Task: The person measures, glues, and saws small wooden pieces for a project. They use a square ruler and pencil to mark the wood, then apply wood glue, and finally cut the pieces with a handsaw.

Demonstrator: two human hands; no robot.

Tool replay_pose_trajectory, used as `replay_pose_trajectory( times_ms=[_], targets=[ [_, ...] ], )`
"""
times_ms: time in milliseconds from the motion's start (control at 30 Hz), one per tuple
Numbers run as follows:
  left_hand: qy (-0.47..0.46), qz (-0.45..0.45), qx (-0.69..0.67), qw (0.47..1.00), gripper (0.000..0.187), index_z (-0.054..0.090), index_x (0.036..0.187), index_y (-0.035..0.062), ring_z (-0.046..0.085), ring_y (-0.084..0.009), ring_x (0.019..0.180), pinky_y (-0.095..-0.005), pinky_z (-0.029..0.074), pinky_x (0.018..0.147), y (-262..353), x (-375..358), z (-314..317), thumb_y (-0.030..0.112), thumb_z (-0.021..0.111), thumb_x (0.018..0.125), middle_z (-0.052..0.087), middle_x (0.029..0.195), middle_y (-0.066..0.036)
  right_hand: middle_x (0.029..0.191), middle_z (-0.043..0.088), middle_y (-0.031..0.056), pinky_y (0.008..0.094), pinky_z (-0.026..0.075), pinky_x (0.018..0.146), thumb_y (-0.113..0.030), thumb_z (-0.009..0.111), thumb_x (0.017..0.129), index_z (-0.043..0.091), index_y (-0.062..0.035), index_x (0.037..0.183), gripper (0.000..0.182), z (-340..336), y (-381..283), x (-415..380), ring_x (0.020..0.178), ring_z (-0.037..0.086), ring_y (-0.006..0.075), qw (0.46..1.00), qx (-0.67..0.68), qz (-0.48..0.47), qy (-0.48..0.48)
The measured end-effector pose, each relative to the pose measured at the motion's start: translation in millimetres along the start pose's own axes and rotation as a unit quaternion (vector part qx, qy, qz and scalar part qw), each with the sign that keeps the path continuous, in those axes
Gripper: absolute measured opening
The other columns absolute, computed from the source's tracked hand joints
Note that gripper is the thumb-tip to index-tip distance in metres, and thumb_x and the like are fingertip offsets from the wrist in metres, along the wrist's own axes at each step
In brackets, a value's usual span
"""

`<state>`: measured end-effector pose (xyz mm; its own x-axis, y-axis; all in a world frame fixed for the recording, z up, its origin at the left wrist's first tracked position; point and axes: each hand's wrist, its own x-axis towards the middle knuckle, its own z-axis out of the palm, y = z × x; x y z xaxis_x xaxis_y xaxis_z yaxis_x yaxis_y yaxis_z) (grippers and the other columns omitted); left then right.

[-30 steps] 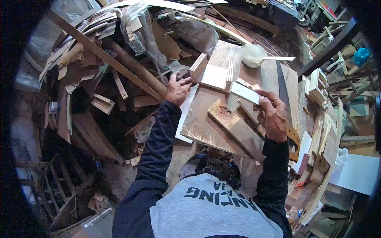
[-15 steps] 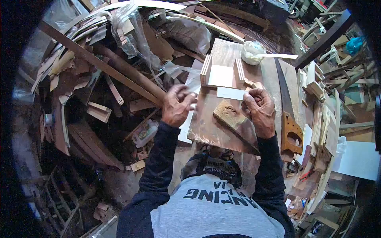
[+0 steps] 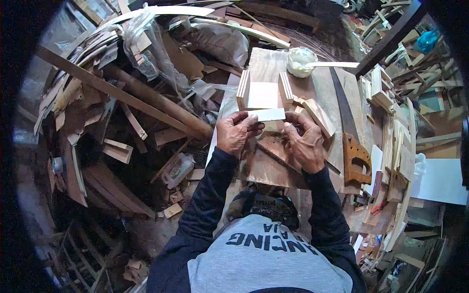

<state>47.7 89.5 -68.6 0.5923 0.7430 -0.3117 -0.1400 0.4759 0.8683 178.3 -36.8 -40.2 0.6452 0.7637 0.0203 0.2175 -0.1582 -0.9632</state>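
Observation:
A small flat white strip [image 3: 269, 115] is held level over the workbench. My left hand [image 3: 238, 133] is closed on its left end, thumb and fingers pinching it. My right hand [image 3: 307, 142] has its fingers curled at the strip's right end. Just beyond the strip stands a small wooden frame [image 3: 243, 90] with layered side walls and a white panel [image 3: 264, 94] between them. Below my hands lies an angled wood block [image 3: 276, 150], partly covered by my right hand. Several light wood offcuts [image 3: 317, 117] rest right of the frame.
The wooden workbench [image 3: 254, 171] bears a handsaw [image 3: 356, 161] on the right. A tub of pale paste [image 3: 300, 62] with a flat stick [image 3: 337, 64] stands at the back. Scrap wood [image 3: 117, 150] and a plastic bag [image 3: 224, 44] crowd the left; wood strips [image 3: 400, 146] line the right.
My left hand has moved right and taken the strip's left end. The strip and my right hand have shifted slightly left in view. The offcuts right of the frame show more.

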Motion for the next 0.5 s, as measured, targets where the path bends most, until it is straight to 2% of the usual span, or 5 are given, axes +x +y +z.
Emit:
replay_pose_trajectory(
  times_ms=[100,233,333,433,500],
  targets=[
    [-0.007,-0.004,-0.044,0.999,0.026,0.055,0.102,-0.0103,0.068,-0.0215,0.072,-0.028,0.058,0.061,-4.4,1.1,4.1,0.007,0.065,0.086,0.065,0.093,-0.016,0.092,0.065,0.0167,0.033,0.05,0.072,-0.009,0.054,0.085,0.059,0.005,0.111,0.03,2.5,4.1,-0.7,0.08,0.063,0.0214,0.999,-0.041,-0.01,0.007],
    [0.023,-0.034,-0.059,0.997,0.026,0.055,0.101,-0.0106,0.068,-0.022,0.069,-0.0272,0.057,0.056,-3.9,2.4,4.3,0.007,0.066,0.085,0.066,0.089,-0.017,0.094,0.062,0.0217,0.0388,0.049,0.078,-0.009,0.051,0.083,0.059,0.0057,0.108,0.03,4.2,-2.1,-1.9,0.087,0.062,0.0319,0.98,-0.167,-0.103,0.034],
    [0.039,-0.037,-0.008,0.998,0.027,0.055,0.102,-0.0109,0.068,-0.023,0.07,-0.0276,0.056,0.056,-0.8,2.7,7.4,0.008,0.066,0.085,0.066,0.088,-0.018,0.094,0.061,0.0226,0.0416,0.047,0.081,-0.008,0.051,0.081,0.058,0.005,0.106,0.029,5.6,0.4,0.9,0.089,0.059,0.0359,0.979,-0.176,-0.099,0.025],
    [0.03,-0.034,0.017,0.999,0.029,0.055,0.105,-0.0119,0.068,-0.0242,0.074,-0.029,0.057,0.06,-4.2,5.0,4.6,0.009,0.064,0.087,0.066,0.09,-0.019,0.097,0.063,0.0191,0.0342,0.049,0.078,-0.007,0.054,0.085,0.06,0.0043,0.11,0.028,5.2,6.2,2.8,0.088,0.063,0.0272,0.97,-0.207,-0.124,0.019],
    [0.006,-0.017,0.0,1.0,0.028,0.055,0.105,-0.0124,0.068,-0.0231,0.071,-0.0279,0.057,0.058,-9.2,9.0,0.1,0.008,0.063,0.087,0.066,0.089,-0.018,0.095,0.061,0.0209,0.039,0.048,0.08,-0.006,0.052,0.082,0.059,0.0042,0.108,0.029,7.1,5.8,3.5,0.088,0.06,0.0326,0.971,-0.186,-0.145,0.027]
  ],
)
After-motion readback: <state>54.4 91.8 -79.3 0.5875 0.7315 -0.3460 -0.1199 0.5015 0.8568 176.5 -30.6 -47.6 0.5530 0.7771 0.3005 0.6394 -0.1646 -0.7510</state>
